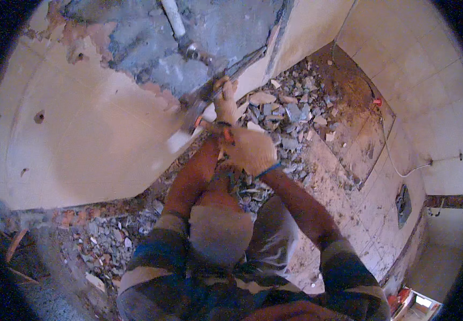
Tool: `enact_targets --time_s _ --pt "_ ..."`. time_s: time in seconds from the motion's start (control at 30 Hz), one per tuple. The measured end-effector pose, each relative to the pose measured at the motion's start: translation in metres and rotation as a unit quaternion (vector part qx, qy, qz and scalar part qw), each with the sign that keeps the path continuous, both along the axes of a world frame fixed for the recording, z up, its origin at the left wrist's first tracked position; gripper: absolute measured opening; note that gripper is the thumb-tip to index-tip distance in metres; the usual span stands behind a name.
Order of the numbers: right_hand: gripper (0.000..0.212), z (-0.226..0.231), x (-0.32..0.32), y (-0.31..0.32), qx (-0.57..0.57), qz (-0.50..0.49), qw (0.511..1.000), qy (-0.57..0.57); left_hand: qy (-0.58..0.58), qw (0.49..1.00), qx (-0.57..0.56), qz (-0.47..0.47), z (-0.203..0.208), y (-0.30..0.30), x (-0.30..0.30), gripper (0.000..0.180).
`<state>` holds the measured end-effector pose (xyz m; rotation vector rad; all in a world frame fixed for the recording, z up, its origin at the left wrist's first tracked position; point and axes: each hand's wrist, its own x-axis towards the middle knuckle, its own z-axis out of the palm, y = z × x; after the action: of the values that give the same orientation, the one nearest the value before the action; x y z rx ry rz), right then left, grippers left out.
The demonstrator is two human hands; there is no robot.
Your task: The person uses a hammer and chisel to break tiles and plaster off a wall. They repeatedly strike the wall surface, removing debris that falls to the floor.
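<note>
My right hand (pixel 253 152), in a pale glove with a blue cuff, is closed around the black-and-orange handle of a hammer (pixel 206 125). The hammer's head is smeared by motion beside the wall. Just beyond it, my gloved left hand (pixel 225 101) is closed at the broken edge of the wall covering, and what it grips is too blurred to make out. The pale wall tiles (pixel 92 134) lie to the left of both hands. Above them, bare grey wall (pixel 151 48) shows where the covering is gone.
Broken rubble (pixel 290 117) is heaped beside my hands, with more rubble (pixel 108 241) at lower left. A white pipe (pixel 173 18) with a metal fitting (pixel 192 51) runs along the bare wall. A thin hose (pixel 389 155) crosses the dusty floor near a dark drain (pixel 403 206).
</note>
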<state>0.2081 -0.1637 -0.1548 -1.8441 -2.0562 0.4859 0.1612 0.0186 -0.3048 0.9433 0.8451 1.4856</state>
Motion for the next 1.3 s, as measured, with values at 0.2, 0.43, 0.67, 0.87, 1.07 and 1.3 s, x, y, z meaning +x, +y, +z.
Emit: enact_targets --time_s 0.2,0.43,0.67,0.87,1.07,1.3 --pt "0.033 -0.008 -0.029 -0.03 0.116 0.216 0.964 0.105 -0.045 0.997 -0.055 -0.022 -0.001 -0.001 0.002 0.046" --pt "0.034 -0.003 0.005 0.002 -0.061 -0.056 0.994 -0.072 0.002 0.999 0.02 0.029 0.003 -0.002 0.004 0.049" --pt "0.035 -0.008 -0.026 -0.029 0.02 0.134 0.989 0.056 0.016 1.0 0.017 0.016 0.012 0.0 0.005 0.052" --pt "0.045 -0.021 -0.001 -0.001 -0.007 -0.071 0.997 -0.015 -0.043 0.999 0.007 -0.005 0.015 0.001 0.007 0.056" --pt "0.038 -0.03 -0.026 -0.028 0.038 0.112 0.992 0.052 0.019 1.0 -0.015 -0.007 0.01 -0.003 0.005 0.056" --pt "0.04 -0.042 -0.008 0.001 -0.082 -0.072 0.994 0.001 0.299 0.948 0.032 0.106 0.0 0.006 0.002 0.041"
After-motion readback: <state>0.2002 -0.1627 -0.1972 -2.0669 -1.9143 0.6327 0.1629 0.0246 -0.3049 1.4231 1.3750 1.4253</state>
